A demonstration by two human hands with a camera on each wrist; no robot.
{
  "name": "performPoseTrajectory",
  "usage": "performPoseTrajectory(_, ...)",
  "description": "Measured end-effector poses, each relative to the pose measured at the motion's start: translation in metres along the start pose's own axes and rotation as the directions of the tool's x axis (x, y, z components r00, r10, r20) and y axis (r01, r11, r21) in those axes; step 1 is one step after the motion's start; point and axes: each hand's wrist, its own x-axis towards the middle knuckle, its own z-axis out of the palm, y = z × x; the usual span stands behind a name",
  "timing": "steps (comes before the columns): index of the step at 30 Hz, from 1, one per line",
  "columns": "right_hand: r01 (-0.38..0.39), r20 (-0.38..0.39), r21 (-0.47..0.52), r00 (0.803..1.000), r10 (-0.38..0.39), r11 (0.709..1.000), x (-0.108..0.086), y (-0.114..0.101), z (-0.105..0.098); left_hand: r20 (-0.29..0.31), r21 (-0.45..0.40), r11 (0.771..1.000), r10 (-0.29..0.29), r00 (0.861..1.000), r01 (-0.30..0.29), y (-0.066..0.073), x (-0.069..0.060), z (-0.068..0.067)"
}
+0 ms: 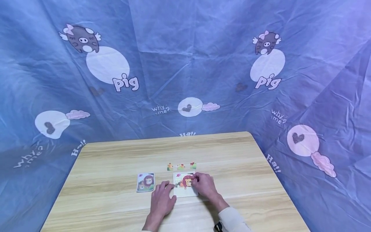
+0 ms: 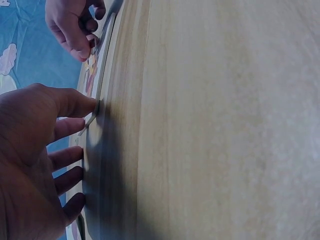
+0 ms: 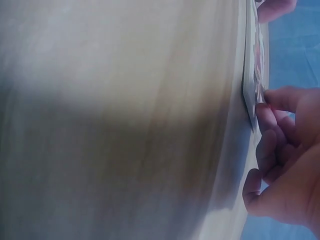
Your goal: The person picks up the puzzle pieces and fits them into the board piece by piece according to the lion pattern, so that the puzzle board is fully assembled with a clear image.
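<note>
A white puzzle board (image 1: 185, 193) lies on the table, a partly assembled lion picture (image 1: 185, 181) across its upper part. My left hand (image 1: 162, 199) rests at the board's left edge; in the left wrist view this hand (image 2: 35, 145) has its fingers spread and the index or thumb tip touching the board's rim (image 2: 106, 60). My right hand (image 1: 205, 185) is over the picture's right side, pinching a small puzzle piece that its fingers mostly hide. In the right wrist view the right hand (image 3: 295, 145) has thumb and forefinger together beside the board (image 3: 248, 85).
Three loose puzzle pieces lie in a row behind the board: a left one (image 1: 169, 167), a middle one (image 1: 181, 167) and a right one (image 1: 193, 165). Left of the board is a lion picture card (image 1: 146, 182). Blue printed cloth (image 1: 185, 74) hangs around the wooden table (image 1: 116, 161).
</note>
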Motion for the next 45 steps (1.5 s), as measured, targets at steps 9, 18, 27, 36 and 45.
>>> performPoseTrajectory(9,0.028,-0.032,-0.058,0.999,-0.03,0.998,0.0013,-0.007,-0.0005,-0.006,0.015,1.0,0.009,1.0,-0.008,-0.0026,0.0006,0.0021)
performPoseTrajectory(18,0.052,-0.071,-0.153,0.995,-0.064,0.987,-0.0013,-0.0034,0.0031,-0.013,0.008,1.0,0.013,1.0,-0.013,-0.0024,0.001,0.0029)
performPoseTrajectory(27,0.025,-0.041,-0.132,0.999,-0.031,0.991,-0.0018,-0.0019,0.0027,0.004,0.0,1.0,-0.002,1.0,0.002,-0.0029,0.0014,0.0033)
performPoseTrajectory(36,0.169,-0.093,-0.16,0.978,-0.185,0.973,-0.0073,0.0013,0.0084,0.014,0.008,1.0,-0.003,1.0,0.003,-0.0015,0.0012,0.0025)
performPoseTrajectory(45,0.161,-0.045,-0.057,0.986,-0.164,0.985,-0.0054,-0.0021,0.008,0.024,0.007,1.0,-0.011,1.0,0.011,-0.0006,0.0006,0.0019)
